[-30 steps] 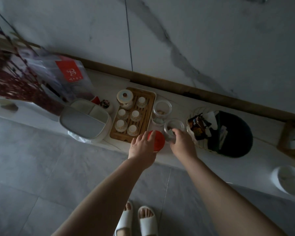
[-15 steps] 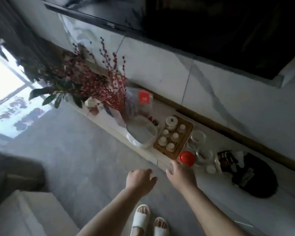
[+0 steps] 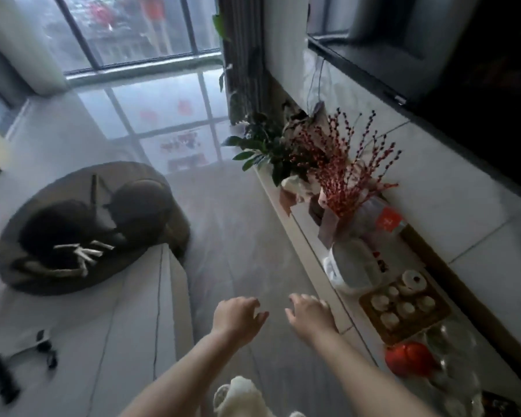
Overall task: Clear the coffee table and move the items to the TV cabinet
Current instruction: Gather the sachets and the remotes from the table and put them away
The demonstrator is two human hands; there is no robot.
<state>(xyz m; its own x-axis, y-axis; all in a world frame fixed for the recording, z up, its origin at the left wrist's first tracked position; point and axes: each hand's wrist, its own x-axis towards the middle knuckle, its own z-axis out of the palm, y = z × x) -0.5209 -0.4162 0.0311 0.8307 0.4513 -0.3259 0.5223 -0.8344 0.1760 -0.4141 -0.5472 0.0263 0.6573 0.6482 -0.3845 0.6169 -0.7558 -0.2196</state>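
1. Red jar (image 3: 409, 359): round, glossy red, lower right of the frame, on the cabinet (image 3: 307, 233) just below the tray (image 3: 403, 308).
2. Tray: wooden, rectangular, holds several small white cups and one larger white lidded pot.
3. Glass jars (image 3: 451, 341): clear, beside the red jar; contents cannot be told.
4. Left hand (image 3: 238, 319) and right hand (image 3: 310, 317): lower centre, over the floor, fingers loosely spread, holding nothing.
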